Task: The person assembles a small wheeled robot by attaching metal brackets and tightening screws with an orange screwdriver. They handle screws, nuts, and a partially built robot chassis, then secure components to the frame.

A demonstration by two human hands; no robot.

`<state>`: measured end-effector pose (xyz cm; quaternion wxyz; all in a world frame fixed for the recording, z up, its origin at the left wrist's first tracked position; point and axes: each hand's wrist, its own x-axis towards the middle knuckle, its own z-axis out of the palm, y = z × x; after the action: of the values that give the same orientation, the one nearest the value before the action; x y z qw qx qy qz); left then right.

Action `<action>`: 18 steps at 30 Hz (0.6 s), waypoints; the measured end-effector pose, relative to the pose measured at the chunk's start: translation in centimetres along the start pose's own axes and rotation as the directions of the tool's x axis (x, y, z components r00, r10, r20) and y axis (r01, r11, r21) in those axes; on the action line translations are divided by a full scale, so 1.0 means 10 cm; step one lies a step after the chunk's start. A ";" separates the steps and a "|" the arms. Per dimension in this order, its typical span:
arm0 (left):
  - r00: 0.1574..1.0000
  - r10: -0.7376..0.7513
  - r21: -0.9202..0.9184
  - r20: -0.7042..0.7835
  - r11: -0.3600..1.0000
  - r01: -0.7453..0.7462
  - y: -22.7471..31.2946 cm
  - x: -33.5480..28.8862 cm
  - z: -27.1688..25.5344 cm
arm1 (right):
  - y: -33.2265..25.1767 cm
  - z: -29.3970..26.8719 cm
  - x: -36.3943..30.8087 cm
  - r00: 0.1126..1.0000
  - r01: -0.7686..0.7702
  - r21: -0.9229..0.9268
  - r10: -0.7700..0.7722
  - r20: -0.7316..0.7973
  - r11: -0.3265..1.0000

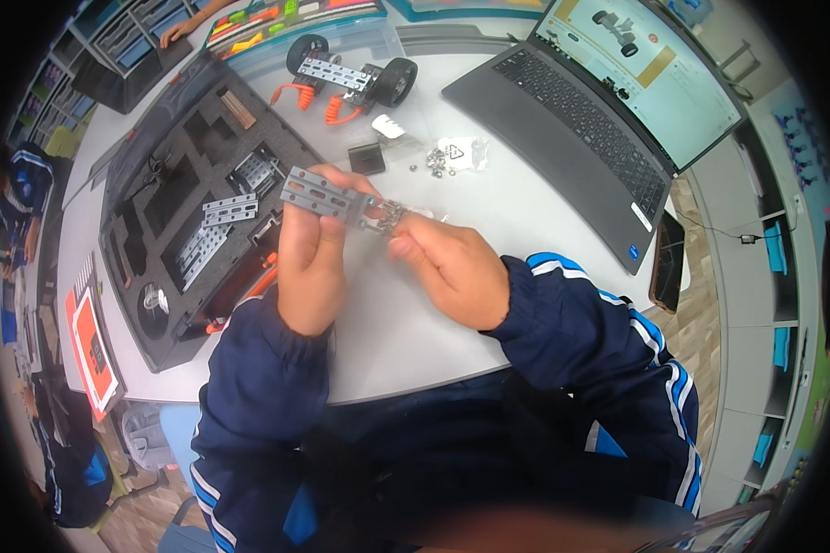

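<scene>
Above the near middle of the table, my left hand [313, 263] is closed around a grey perforated metal plate [318, 195] with rows of holes and slots. My right hand [456, 267] is closed in a pinch at the plate's right end. Between the two hands shows a cluster of small shiny metal pieces [390, 217]; their kind is too blurred to make out. My right fingertips press against this cluster, and what lies inside the pinch is hidden.
To the left lies a foam-lined case [148, 230] with metal brackets [231, 210]. A wheeled chassis [346, 78] with orange coiled cables stands behind. Small metal fasteners [438, 164] lie by a clear plastic bag [466, 152]. An open laptop [563, 129] and a phone [667, 263] are right.
</scene>
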<state>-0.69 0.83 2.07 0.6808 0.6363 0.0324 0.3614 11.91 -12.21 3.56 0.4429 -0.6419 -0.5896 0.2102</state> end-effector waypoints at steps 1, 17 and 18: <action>1.000 -0.002 -0.008 0.000 1.000 0.002 0.00 0.00 0.00 | -0.02 0.00 -0.02 1.000 -0.019 0.003 0.019 0.014 1.000; 0.999 0.033 -0.064 0.040 0.997 -0.030 0.01 0.02 0.04 | 0.01 -0.26 0.11 0.724 -0.669 0.630 0.157 0.671 0.394; 0.997 0.055 -0.065 0.058 0.997 -0.051 0.02 0.01 0.04 | 0.02 -0.30 0.12 0.663 -0.737 0.624 0.096 0.743 0.261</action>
<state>-0.44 0.54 2.35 0.6913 0.6257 -0.0165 0.3610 14.62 -11.99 5.25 0.4363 -0.3385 -0.2713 0.7883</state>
